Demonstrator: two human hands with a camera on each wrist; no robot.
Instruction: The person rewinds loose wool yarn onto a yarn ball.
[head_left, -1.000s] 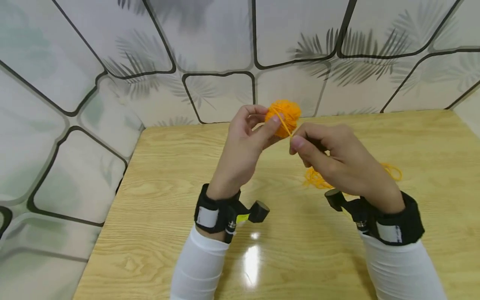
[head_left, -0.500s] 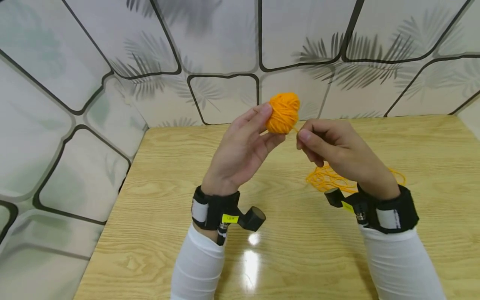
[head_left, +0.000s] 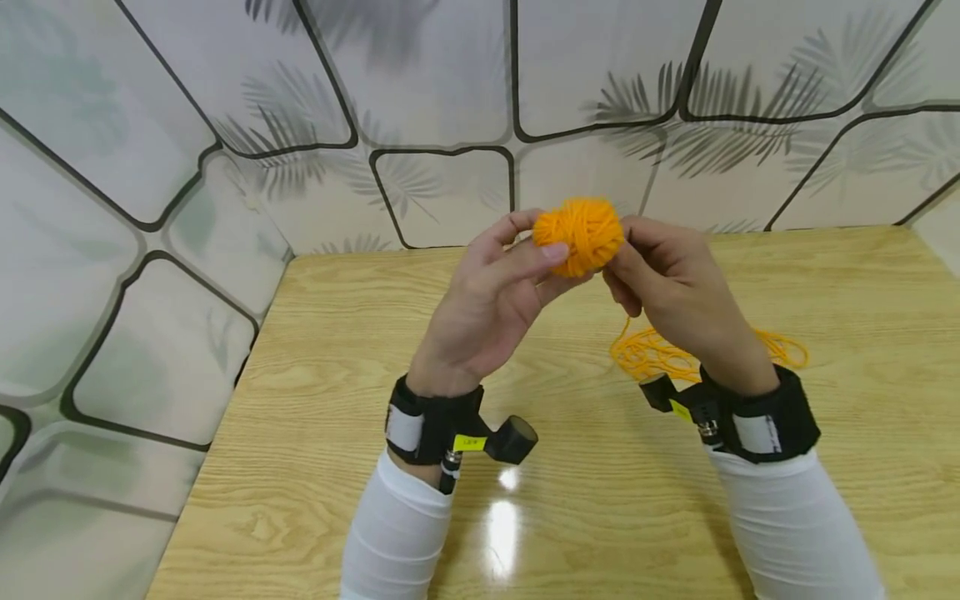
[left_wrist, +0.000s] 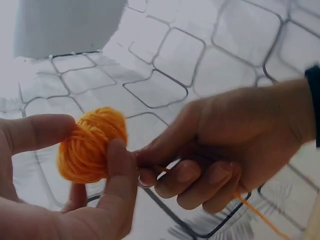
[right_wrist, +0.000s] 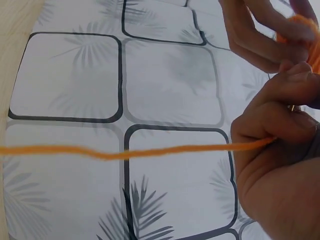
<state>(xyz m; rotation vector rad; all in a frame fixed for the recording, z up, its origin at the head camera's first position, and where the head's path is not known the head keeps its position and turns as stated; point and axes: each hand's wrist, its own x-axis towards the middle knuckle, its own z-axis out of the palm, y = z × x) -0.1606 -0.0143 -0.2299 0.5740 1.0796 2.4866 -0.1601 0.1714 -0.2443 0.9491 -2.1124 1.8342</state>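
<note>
A patterned wall (head_left: 442, 75) stands behind the desk (head_left: 337, 517). The left hand (head_left: 487, 308) holds the orange ball (head_left: 581, 237), its grip spread only as wide as that. The right hand (head_left: 682, 287), just beside the ball, has its grip drawn in to a pinch on the strand (right_wrist: 185, 149). Loose yarn (head_left: 652, 354) lies looped on the desk. The ball is up off the desk, between the hands.

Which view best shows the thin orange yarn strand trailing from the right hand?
The right wrist view: the thin orange yarn strand crosses unobstructed from the left edge to the right hand. The left wrist shows a shorter stretch below that hand; head, only a bit above the loose orange yarn loops.
</note>
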